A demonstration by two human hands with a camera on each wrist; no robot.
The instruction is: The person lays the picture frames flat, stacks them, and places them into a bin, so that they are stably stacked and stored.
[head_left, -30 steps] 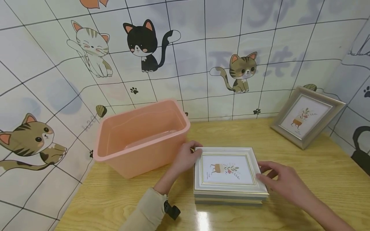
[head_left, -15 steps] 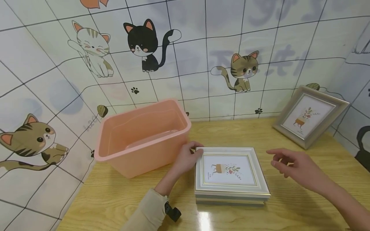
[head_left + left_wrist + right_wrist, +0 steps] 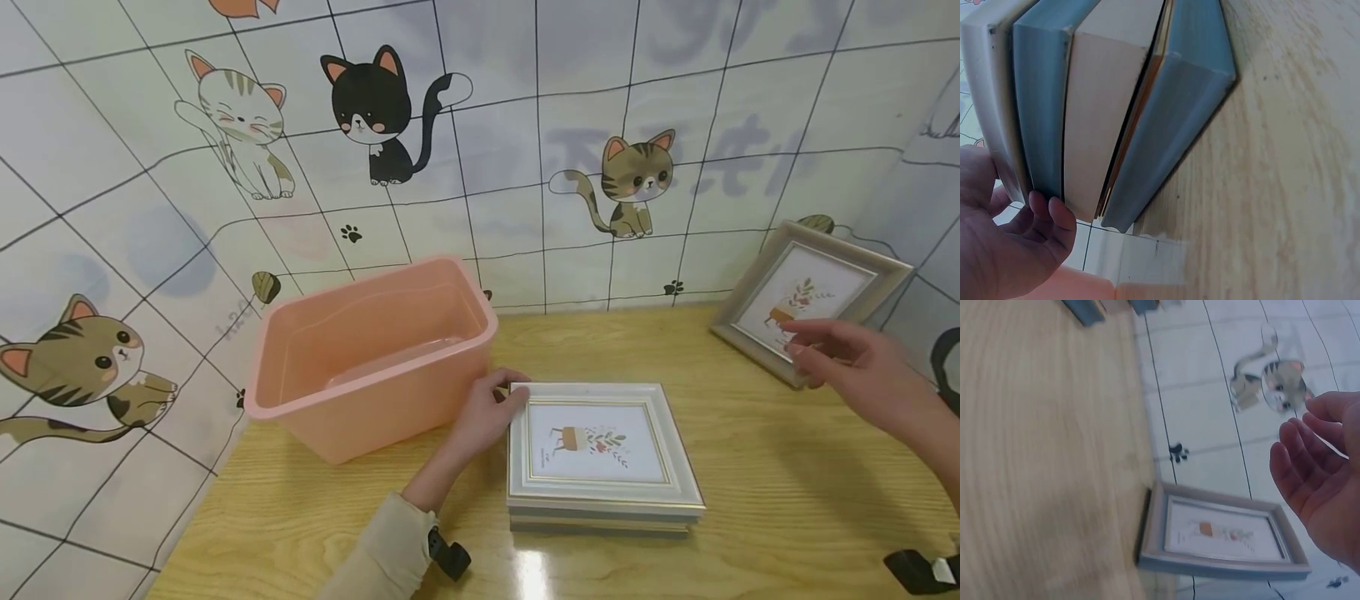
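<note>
A stack of picture frames (image 3: 600, 492) lies on the table, its top one white with gold lines around a plant print. My left hand (image 3: 487, 410) grips the stack's left far corner, thumb on the top frame, other fingers curled against the side. The left wrist view shows the left hand (image 3: 1016, 231) with fingertips at the white and blue frame edges (image 3: 1041, 119). To the right, my right hand (image 3: 862, 367) holds nothing, fingers loosely bent. It overlaps a champagne-coloured picture frame (image 3: 757, 321) leaning on the wall; the right wrist view shows the hand (image 3: 1322, 475) apart from this frame (image 3: 1229, 569).
A pink plastic bin (image 3: 375, 400) stands left of the stack with nothing inside it. The wooden table (image 3: 300, 517) meets a wall (image 3: 510, 158) covered in cat pictures. A black strap-like object (image 3: 947, 367) sits at the right edge.
My right hand has left the right side of the stack and moved right and up to the leaning picture frame. My left hand stays at the stack's corner.
</note>
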